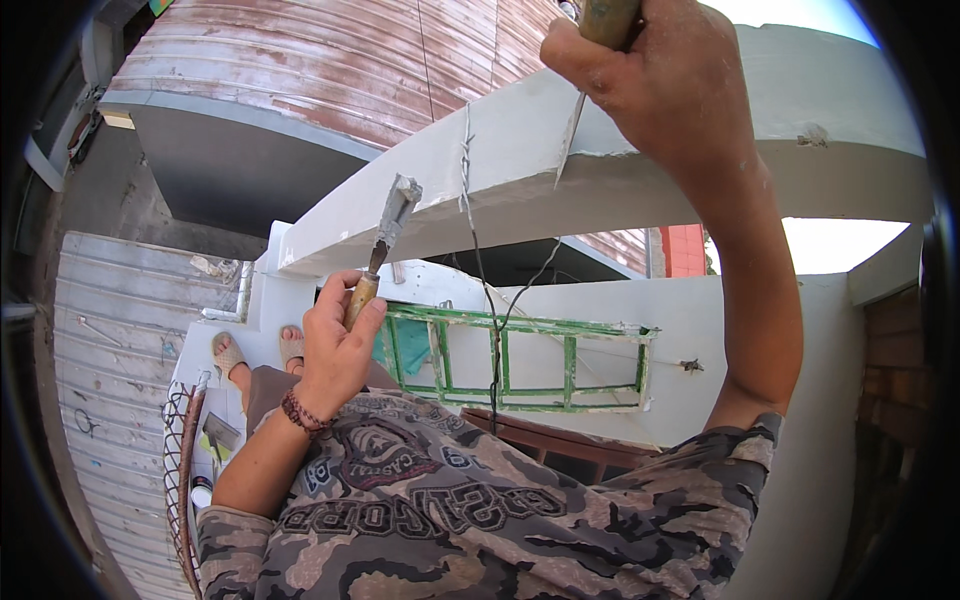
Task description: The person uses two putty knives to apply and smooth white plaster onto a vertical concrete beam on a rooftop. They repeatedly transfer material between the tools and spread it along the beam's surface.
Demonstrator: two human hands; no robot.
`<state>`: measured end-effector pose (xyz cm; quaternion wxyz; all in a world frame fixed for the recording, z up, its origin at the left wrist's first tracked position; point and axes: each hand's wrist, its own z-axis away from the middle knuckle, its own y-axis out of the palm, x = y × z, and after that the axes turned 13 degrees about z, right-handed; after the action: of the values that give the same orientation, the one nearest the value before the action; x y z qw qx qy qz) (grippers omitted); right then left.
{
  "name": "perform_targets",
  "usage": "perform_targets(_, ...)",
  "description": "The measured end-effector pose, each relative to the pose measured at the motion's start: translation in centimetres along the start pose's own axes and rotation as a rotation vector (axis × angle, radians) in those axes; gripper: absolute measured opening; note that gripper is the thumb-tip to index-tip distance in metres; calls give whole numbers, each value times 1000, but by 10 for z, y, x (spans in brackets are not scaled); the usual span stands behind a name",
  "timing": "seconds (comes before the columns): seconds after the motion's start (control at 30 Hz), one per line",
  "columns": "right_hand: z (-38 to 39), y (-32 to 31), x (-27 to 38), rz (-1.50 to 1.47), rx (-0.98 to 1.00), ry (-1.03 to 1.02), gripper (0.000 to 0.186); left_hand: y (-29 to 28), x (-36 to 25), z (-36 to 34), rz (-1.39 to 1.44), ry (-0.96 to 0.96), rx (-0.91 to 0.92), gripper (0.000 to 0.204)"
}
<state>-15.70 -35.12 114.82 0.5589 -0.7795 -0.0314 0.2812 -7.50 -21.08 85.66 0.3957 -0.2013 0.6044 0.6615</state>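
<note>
My right hand (672, 85) clamps a scraper (609, 22); left hand (338, 332) grips a caked knife (397, 210); likely smoothing the beam (510, 140); next needs steady pressure.

Left, putty knife (377, 258): wood-like handle (361, 299); metal blade under rough, matt grey paste (400, 200). Right, scraper (608, 22): thin metal blade (571, 140). Beam (800, 90): matt, locally chipped. Far roof (290, 60): ribbed, rust-streaked metal. Ladder (570, 370): spattered green finish. Shirt (640, 530): matt camouflage cloth.

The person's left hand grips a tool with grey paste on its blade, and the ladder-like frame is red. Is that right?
Not quite: the head view shows the ladder-like frame is green. The left hand does grip the tool with grey paste.
</note>
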Motion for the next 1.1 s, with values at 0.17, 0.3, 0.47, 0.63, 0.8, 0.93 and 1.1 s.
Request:
perform_targets(0.17,0,-5,-5,-48,-29,20,30,0,-2,0,2,11,9,28)
perform_targets(0.3,1,-15,-1,12,-63,-30,30,1,-5,1,-23,37,16,28)
perform_targets(0.47,-6,-13,-18,-120,-90,40,32,3,-9,4,-49,66,-4,27)
perform_targets(0.63,0,-19,-2,-21,-149,40,33,3,-11,5,-113,90,-9,27)
perform_targets(0.8,-12,-36,-25,-195,36,75,32,7,-10,8,-104,96,-8,27)
perform_targets(0.93,-1,-30,0,105,-183,-68,28,7,-11,8,-110,130,-29,27)
perform_targets(1.1,-3,-57,-19,-120,-157,-10,19,15,-14,7,-96,137,11,26)
